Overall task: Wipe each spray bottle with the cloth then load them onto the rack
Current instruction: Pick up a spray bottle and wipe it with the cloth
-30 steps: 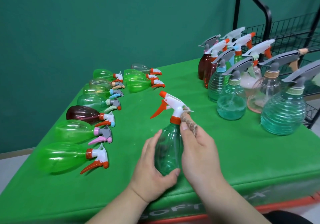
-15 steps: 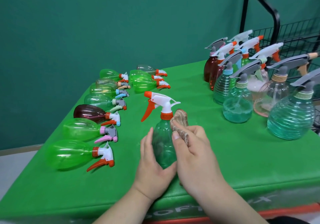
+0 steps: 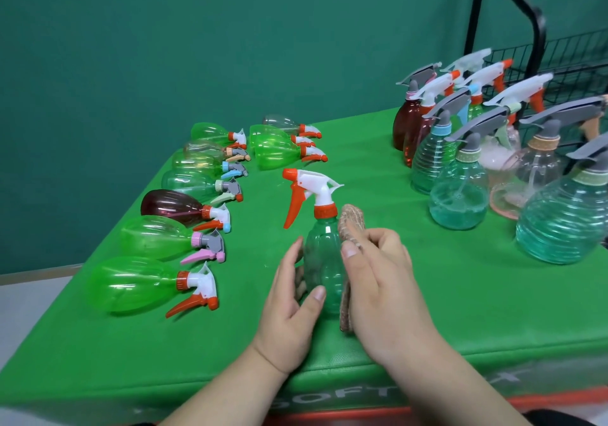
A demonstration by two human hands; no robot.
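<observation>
A green-covered bench [image 3: 427, 294] fills most of the view, set against a dark green wall. Behind its far right corner stands the black wire rack [image 3: 566, 64], with no bottle visible on the part of it that shows. On the right side of the bench a tight cluster of standing bottles [image 3: 459, 195] stays upright, in teal, clear, pinkish and dark red, their grey or white triggers pointing mostly right. On the left side 10 lying bottles [image 3: 138, 286] rest on their sides with the spray heads pointing right: 7 in a column running from near to far, among them 1 dark brown bottle [image 3: 167, 207], and 3 more grouped just beyond, nearer the middle. At the front centre 1 green spray bottle [image 3: 324, 261] with a white head and an orange trigger and collar stands upright between the hands, its trigger turned left. The left hand [image 3: 289, 300] has its grip wrapped round the bottle's left side, thumb across the front. The right hand [image 3: 385, 284] has its grip closed on the brownish cloth [image 3: 350, 225], pressing it flat against the bottle's right side, the cloth's top edge reaching up beside the collar.
</observation>
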